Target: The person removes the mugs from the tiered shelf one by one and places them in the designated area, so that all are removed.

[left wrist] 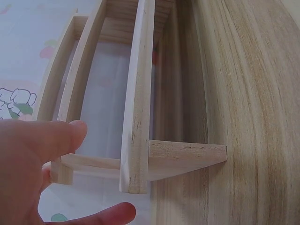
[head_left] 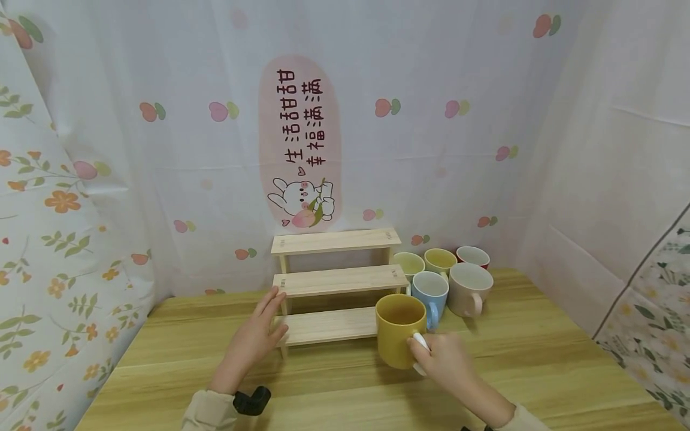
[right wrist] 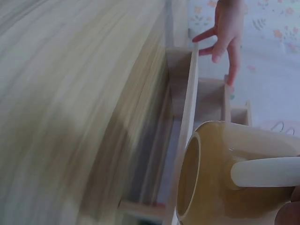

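A yellow mug with a white handle is held up at the front right corner of a three-tier wooden rack. My right hand grips that handle. In the right wrist view the mug lies sideways across the picture, and only fingertips of the hand show. At the rack's left end is my left hand, its fingers extended against the shelf ends. The left wrist view has the left hand's thumb and fingers spread about the rack's end, the shelf boards between them.
Right of the rack stand several mugs: pale yellow-green, yellow, red with white inside, light blue and pale pink. All are on a wood-grain table. Behind hangs a printed white curtain.
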Motion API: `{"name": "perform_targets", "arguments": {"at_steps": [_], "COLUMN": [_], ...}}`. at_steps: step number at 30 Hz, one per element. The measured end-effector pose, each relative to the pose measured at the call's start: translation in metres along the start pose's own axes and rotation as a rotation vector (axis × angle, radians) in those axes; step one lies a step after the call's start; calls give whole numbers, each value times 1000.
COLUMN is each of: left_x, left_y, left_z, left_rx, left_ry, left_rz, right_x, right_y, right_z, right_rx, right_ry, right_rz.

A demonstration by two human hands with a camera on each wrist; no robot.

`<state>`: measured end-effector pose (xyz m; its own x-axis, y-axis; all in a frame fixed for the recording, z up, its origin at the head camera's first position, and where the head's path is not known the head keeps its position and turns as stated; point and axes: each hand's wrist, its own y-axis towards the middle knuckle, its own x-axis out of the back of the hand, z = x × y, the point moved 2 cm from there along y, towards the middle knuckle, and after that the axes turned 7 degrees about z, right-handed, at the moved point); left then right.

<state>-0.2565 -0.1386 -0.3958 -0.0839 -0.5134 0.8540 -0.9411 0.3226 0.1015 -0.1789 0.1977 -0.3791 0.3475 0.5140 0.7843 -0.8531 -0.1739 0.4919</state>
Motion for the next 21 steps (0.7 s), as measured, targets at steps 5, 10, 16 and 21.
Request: {"name": "perform_targets", "arguments": {"at_steps": [5, 10, 16, 21], "left_x": [0, 1, 1, 0], "left_y": [-1, 0, 0, 1], "left_z": [-1, -1, 0, 0], "left_rx": [1, 3, 0, -6], "left_ry": [-5, -3, -10, -3], "left_rz": [7, 4, 13, 11], "right_x": [11, 21, 29, 33], "right_y": [-12, -23, -34, -37], "right_z": [-15, -30, -46, -54], "right_rx": [-15, -33, -10, -70], "right_ry": [-29, -99, -189, -211], "right_rz": [-25, -22, -76, -54]}}
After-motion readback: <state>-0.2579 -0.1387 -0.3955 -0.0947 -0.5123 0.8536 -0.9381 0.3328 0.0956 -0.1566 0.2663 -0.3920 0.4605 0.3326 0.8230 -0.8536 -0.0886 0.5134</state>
